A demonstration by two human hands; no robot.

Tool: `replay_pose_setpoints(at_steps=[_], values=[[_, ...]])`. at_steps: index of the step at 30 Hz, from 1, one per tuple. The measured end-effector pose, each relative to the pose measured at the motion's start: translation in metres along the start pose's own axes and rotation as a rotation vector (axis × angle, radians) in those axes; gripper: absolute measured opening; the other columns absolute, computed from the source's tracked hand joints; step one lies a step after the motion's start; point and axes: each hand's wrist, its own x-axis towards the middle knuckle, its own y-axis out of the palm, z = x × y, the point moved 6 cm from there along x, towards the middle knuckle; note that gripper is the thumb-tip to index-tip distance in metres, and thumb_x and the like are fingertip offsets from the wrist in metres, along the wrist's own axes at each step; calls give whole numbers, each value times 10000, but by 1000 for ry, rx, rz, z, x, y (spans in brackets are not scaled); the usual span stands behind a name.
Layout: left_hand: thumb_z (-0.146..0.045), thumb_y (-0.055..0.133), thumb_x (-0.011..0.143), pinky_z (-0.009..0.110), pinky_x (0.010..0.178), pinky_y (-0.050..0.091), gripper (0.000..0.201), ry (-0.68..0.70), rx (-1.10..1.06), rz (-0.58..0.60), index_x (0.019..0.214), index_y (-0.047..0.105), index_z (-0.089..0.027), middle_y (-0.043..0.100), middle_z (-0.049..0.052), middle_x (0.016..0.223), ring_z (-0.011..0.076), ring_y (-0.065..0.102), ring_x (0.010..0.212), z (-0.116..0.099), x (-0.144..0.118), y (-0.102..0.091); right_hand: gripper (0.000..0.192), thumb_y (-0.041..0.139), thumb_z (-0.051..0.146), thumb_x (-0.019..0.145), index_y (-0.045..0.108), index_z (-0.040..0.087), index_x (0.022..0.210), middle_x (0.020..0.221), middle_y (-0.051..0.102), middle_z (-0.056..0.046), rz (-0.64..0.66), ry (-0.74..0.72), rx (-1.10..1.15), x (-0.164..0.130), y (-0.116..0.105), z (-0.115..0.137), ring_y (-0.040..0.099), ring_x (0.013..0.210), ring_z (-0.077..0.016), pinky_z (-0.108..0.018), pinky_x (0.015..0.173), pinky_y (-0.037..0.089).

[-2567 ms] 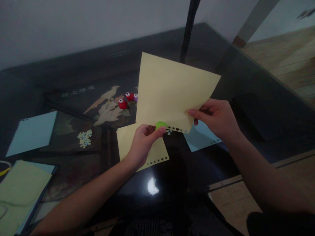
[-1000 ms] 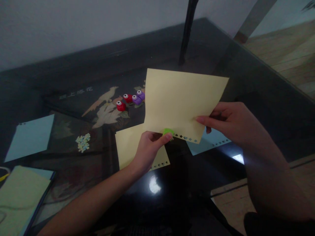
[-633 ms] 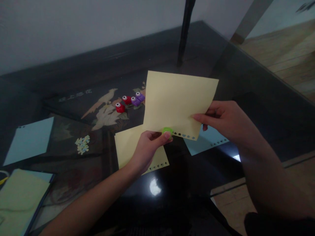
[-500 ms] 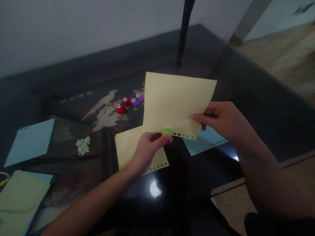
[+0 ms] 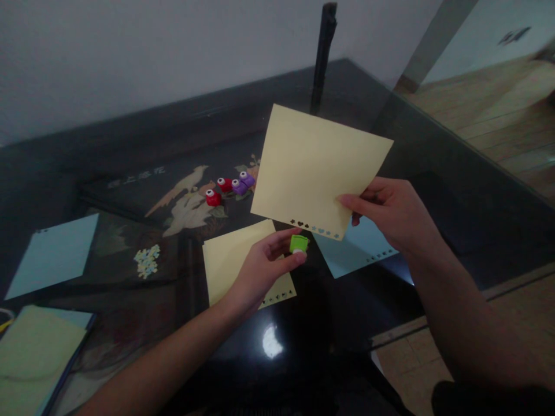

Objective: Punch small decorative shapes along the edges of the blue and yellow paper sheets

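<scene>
My right hand pinches the lower right part of a pale yellow sheet of paper held above the dark glass table. A row of small punched shapes runs along the sheet's lower edge. My left hand holds a small green craft punch between thumb and fingers, just below that edge and apart from the paper.
A second yellow sheet and a light blue sheet lie on the table under my hands. Two red punches and two purple punches sit behind. Paper cut-outs, another blue sheet and a green pad lie to the left. A black pole stands behind.
The green punch has come off the yellow sheet's lower edge; my left hand moved it slightly down. My right hand tilted the sheet up and away, showing more punched shapes.
</scene>
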Motion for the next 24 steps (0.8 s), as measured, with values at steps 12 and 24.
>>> replay_pose_setpoints(at_steps=[12,24], values=[[-165,731,712,332,809,573,595,117,282,109,1271,536,-227,658,101,1212,221,639,1065,-11,-9,6,85,732,251,683,695,175,677,570,647,2,-100,-20,42,1,-5,3,527,449,-101,-226,406,467],[-85,664,728,323,857,553,485,263,412,53,1182,587,-238,642,67,1234,222,590,1146,-19,-14,4,124,743,261,692,656,180,655,550,611,17,-103,-19,31,1,-6,0,540,463,-101,-229,427,476]])
